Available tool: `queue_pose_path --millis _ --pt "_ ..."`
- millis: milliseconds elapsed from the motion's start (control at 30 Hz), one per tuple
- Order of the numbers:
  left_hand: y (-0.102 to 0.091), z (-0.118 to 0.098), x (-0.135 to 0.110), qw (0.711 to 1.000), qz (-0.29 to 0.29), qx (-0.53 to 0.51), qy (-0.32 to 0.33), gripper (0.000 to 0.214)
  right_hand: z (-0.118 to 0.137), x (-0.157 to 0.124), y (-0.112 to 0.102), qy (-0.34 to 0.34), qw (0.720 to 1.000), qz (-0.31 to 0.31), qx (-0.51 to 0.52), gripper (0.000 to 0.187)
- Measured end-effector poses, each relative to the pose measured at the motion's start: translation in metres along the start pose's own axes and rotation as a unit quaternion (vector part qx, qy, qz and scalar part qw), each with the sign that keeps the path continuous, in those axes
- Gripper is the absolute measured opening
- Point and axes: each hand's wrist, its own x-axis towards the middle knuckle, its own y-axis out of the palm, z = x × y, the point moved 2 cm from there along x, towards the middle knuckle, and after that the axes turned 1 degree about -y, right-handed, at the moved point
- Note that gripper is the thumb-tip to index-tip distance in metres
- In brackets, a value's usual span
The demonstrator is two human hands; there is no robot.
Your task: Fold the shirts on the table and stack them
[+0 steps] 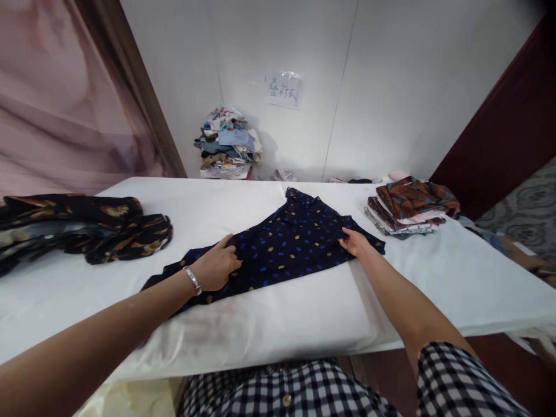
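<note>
A dark navy shirt (282,243) with blue and yellow leaf-like spots lies lengthwise across the white table, its collar toward the wall. My left hand (217,263), a silver bracelet at its wrist, rests on the shirt's left part with fingers apart on the cloth. On the right side, my right hand (353,241) pinches the shirt's edge near the sleeve, thumb on top. Part of the shirt's left end is hidden beneath my left forearm.
A dark floral garment (117,226) lies crumpled on the white table (434,278) at left. Folded clothes (412,202) are stacked at right. Behind the table stands a tall clothes pile (230,145) against the wall. A handwritten paper sign (284,91) hangs above.
</note>
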Motion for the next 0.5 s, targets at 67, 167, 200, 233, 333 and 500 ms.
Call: queue_pose_path --millis 67,167,200,233,333,500 --pt "-0.013 0.004 0.001 0.999 -0.047 -0.009 -0.022 0.018 0.010 -0.001 -0.001 -0.027 1.000 -0.005 0.005 0.018" --pt "-0.028 0.010 -0.006 0.988 -0.137 -0.049 -0.060 0.019 0.022 -0.007 -0.012 -0.054 0.999 0.000 -0.001 0.018" --pt "-0.027 0.012 -0.011 0.981 -0.170 -0.066 -0.065 0.018 0.023 -0.010 -0.018 -0.054 0.999 0.002 -0.008 0.017" --pt "-0.023 0.013 -0.017 0.975 -0.196 -0.082 -0.067 0.018 0.022 -0.014 -0.024 -0.050 0.999 0.004 -0.016 0.016" --pt "0.005 0.013 -0.036 0.971 -0.203 -0.115 -0.060 0.020 0.013 -0.021 -0.042 -0.022 0.999 -0.004 -0.041 0.017" --pt "0.025 0.016 -0.046 0.973 -0.206 -0.069 -0.074 0.014 0.009 -0.022 -0.053 -0.004 0.997 -0.009 -0.074 0.019"
